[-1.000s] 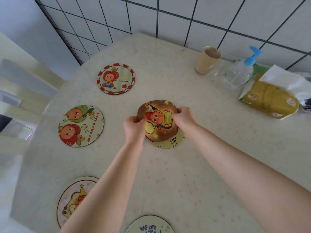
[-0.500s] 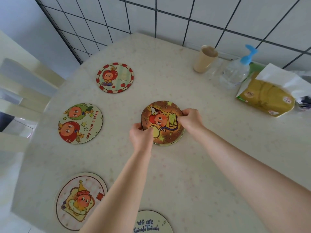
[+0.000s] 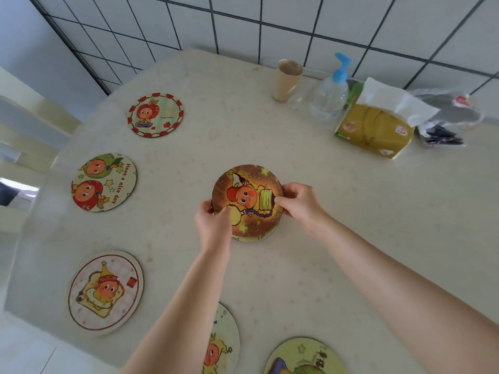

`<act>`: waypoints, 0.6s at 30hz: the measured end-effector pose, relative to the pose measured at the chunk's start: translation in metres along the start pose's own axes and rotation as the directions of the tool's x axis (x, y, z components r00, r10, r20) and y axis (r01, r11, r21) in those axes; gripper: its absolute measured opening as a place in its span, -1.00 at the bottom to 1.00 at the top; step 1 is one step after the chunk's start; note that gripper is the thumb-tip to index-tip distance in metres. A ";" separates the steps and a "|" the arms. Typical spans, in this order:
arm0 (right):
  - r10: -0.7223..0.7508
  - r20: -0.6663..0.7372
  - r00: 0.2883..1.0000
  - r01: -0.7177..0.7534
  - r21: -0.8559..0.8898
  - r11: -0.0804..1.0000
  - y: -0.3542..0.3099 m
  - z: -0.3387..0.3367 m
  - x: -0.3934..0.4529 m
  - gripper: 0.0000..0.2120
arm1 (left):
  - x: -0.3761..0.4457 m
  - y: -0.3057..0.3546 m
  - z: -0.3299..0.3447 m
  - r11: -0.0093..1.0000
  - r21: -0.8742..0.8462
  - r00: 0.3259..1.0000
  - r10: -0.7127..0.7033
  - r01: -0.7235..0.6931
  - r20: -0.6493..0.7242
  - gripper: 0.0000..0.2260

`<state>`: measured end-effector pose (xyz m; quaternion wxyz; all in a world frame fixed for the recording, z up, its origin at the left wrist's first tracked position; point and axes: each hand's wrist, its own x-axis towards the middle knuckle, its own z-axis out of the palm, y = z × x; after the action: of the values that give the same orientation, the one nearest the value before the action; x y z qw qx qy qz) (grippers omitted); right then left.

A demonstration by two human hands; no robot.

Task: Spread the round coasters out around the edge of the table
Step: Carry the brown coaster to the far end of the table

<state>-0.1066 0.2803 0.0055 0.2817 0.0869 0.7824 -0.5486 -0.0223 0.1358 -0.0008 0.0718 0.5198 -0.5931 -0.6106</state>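
Note:
A brown round coaster [image 3: 247, 197] with a starry cartoon sits on top of a small stack at the table's middle; a pale coaster edge [image 3: 256, 237] peeks out beneath it. My left hand [image 3: 213, 224] pinches its near-left rim and my right hand [image 3: 299, 203] pinches its right rim. Along the table's left edge lie a red-bordered coaster [image 3: 155, 115], a "Have a nice day" coaster [image 3: 104, 182] and a toast-picture coaster [image 3: 105, 291]. Two more coasters [image 3: 224, 341] [image 3: 303, 357] lie at the near edge, the first partly hidden by my left arm.
At the back right stand a beige cup [image 3: 286, 79], a clear pump bottle [image 3: 330, 95], a yellow tissue pack [image 3: 375, 125] and a plastic bag [image 3: 451, 117]. A tiled wall runs behind the cream table [image 3: 351, 211]. A pale chair [image 3: 24, 136] stands at the left.
The camera has tilted down, bringing the near-edge coasters into view. My hands shifted their grip on the brown coaster, sliding it over the pale one beneath.

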 end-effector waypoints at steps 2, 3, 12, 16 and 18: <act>0.035 -0.008 0.999 -0.035 0.037 0.999 0.012 -0.012 -0.011 -0.87 | -0.013 -0.009 0.002 1.000 0.021 1.000 0.004 -0.004 0.008 -0.81; 0.046 0.005 0.999 -0.046 0.053 0.998 0.015 -0.014 -0.014 -0.88 | -0.015 -0.013 0.001 1.000 0.023 1.000 0.007 -0.007 0.009 -0.82; 0.060 -0.042 0.997 -0.056 0.093 0.994 0.125 -0.168 -0.121 -0.82 | -0.181 -0.115 0.073 0.997 0.059 0.995 0.049 -0.054 0.092 -0.81; 0.043 -0.146 0.988 -0.035 0.056 0.998 0.171 -0.247 -0.160 -0.89 | -0.257 -0.153 0.116 0.996 0.079 0.980 0.012 -0.028 0.200 -0.83; 0.056 -0.197 0.979 -0.046 0.053 0.998 0.190 -0.279 -0.174 -0.88 | -0.288 -0.165 0.134 0.995 0.094 0.966 0.010 -0.035 0.258 -0.84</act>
<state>0.0259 0.6363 0.0117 0.2142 0.1680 0.7906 -0.5485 0.0982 0.4724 -0.0074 -0.0243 0.4324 -0.6325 -0.6422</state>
